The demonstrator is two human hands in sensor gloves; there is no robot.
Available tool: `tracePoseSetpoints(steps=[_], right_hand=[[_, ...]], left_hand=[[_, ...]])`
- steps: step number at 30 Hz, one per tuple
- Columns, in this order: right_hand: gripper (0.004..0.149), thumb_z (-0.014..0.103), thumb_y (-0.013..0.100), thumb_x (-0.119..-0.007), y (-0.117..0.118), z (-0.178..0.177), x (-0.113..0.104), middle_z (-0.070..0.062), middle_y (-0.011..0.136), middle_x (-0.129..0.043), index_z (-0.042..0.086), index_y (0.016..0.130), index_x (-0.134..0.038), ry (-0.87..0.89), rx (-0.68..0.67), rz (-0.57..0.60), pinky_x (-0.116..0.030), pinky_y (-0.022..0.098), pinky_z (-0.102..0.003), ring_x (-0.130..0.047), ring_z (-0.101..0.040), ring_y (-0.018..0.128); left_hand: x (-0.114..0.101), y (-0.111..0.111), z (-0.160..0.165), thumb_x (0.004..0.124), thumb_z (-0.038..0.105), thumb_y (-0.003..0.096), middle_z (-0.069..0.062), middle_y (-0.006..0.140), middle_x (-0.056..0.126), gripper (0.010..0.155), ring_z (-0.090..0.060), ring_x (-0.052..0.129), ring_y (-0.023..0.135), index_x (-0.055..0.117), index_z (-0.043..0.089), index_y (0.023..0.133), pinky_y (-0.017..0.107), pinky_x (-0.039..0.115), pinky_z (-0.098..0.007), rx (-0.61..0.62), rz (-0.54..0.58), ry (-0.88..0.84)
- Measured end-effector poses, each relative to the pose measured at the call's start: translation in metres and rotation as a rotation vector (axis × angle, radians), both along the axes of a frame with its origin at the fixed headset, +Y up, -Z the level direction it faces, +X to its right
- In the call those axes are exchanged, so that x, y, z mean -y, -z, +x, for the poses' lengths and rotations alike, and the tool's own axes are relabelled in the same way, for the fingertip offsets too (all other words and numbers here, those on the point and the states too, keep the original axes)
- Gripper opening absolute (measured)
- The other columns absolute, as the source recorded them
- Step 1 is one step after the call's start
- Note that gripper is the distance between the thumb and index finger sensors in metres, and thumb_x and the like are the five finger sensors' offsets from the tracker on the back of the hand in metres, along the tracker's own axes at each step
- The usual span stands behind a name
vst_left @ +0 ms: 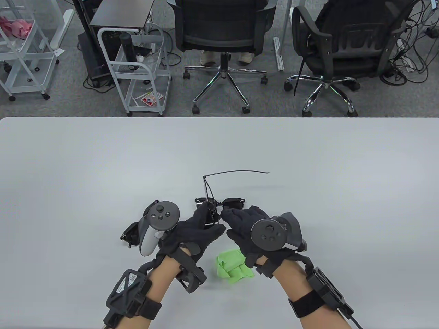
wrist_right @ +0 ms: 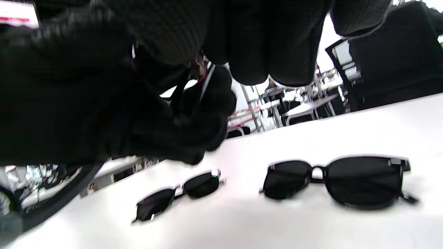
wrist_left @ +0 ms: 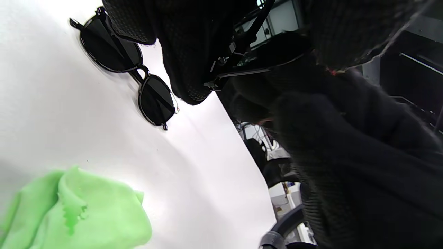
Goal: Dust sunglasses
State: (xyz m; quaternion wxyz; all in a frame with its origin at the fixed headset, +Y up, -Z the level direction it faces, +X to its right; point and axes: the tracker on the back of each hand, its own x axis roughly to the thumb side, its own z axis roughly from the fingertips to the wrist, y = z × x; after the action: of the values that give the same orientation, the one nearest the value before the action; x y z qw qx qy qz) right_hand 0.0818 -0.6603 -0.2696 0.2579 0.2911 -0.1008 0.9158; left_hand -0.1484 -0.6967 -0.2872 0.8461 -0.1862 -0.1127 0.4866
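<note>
A thin wire-frame pair of sunglasses [vst_left: 214,197] is held above the table, its temple arms sticking out far and to the right. My left hand [vst_left: 210,219] pinches its frame [wrist_left: 249,65] between fingers and thumb. My right hand [vst_left: 229,222] meets it from the right, fingers curled at the frame [wrist_right: 205,86]. A crumpled green cloth [vst_left: 234,268] lies loose on the table under my right wrist and also shows in the left wrist view [wrist_left: 76,214]. Neither hand holds the cloth.
Two more dark sunglasses lie on the white table [vst_left: 103,164]. A square-lensed pair [vst_left: 233,204] [wrist_right: 339,181] sits just beyond my hands. A smaller pair [vst_left: 130,235] [wrist_right: 180,195] [wrist_left: 128,69] lies left of my left hand. Office chairs and carts stand past the far edge.
</note>
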Motion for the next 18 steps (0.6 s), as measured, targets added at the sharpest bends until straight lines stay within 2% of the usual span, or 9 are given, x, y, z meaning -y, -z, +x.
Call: tracePoseSetpoints(steps=[3,6,9,11,14,16,18], right_hand=[[0.056,0.036,0.045,-0.081,-0.001,0.014,-0.009,-0.013,0.097,-0.085,0.012,0.096,-0.075,0.077,0.078,0.105,-0.06,0.064,-0.065,-0.083,-0.043,0.088],[0.065,0.039,0.047,-0.079,0.002,0.028,-0.011,-0.018,0.11,-0.061,0.012,0.104,-0.059,0.055,0.139,0.143,-0.05,0.066,-0.066,-0.059,-0.048,0.099],[0.075,0.042,0.049,-0.076,0.01,0.039,-0.002,-0.023,0.113,-0.042,0.008,0.107,-0.042,0.052,0.211,0.062,-0.039,0.066,-0.067,-0.04,-0.052,0.101],[0.078,0.043,0.049,-0.074,0.015,0.044,0.006,-0.025,0.113,-0.037,0.005,0.106,-0.037,0.094,0.234,-0.003,-0.034,0.064,-0.069,-0.034,-0.054,0.1],[0.077,0.042,0.049,-0.074,0.02,0.046,0.016,-0.026,0.111,-0.042,0.002,0.105,-0.038,0.167,0.225,-0.113,-0.031,0.061,-0.072,-0.038,-0.056,0.099],[0.073,0.04,0.049,-0.075,0.02,0.041,0.019,-0.026,0.108,-0.056,0.001,0.104,-0.047,0.216,0.18,-0.175,-0.034,0.06,-0.073,-0.052,-0.055,0.097],[0.066,0.035,0.049,-0.075,0.019,0.031,0.021,-0.025,0.104,-0.068,0.001,0.102,-0.056,0.268,0.079,-0.259,-0.037,0.06,-0.074,-0.062,-0.054,0.094]], left_hand=[[-0.003,0.001,-0.003,0.079,0.067,0.0355,-0.001,0.106,0.067,0.094,-0.018,0.102,0.085,0.04,0.022,0.109,0.074,0.066,-0.046,-0.012,0.081,0.125],[-0.006,0.0,-0.002,0.079,0.066,0.0351,-0.001,0.106,0.067,0.094,-0.019,0.101,0.085,0.04,0.022,0.109,0.074,0.064,-0.047,-0.014,0.159,0.239],[-0.009,-0.001,0.003,0.079,0.065,0.0348,0.0,0.107,0.068,0.094,-0.02,0.1,0.085,0.039,0.025,0.109,0.074,0.063,-0.049,0.016,0.227,0.33],[-0.01,-0.003,0.007,0.08,0.065,0.0348,0.003,0.107,0.067,0.093,-0.02,0.099,0.086,0.039,0.026,0.109,0.075,0.062,-0.049,0.049,0.247,0.351],[-0.009,-0.004,0.013,0.081,0.064,0.0347,0.003,0.108,0.067,0.092,-0.02,0.098,0.087,0.04,0.028,0.109,0.075,0.061,-0.05,0.088,0.25,0.361],[-0.009,-0.005,0.014,0.08,0.064,0.0347,0.003,0.108,0.067,0.092,-0.02,0.099,0.087,0.039,0.028,0.109,0.075,0.061,-0.05,0.09,0.255,0.373],[-0.009,-0.005,0.015,0.081,0.064,0.0346,0.004,0.108,0.067,0.092,-0.021,0.098,0.087,0.04,0.029,0.109,0.075,0.061,-0.05,0.1,0.251,0.364]])
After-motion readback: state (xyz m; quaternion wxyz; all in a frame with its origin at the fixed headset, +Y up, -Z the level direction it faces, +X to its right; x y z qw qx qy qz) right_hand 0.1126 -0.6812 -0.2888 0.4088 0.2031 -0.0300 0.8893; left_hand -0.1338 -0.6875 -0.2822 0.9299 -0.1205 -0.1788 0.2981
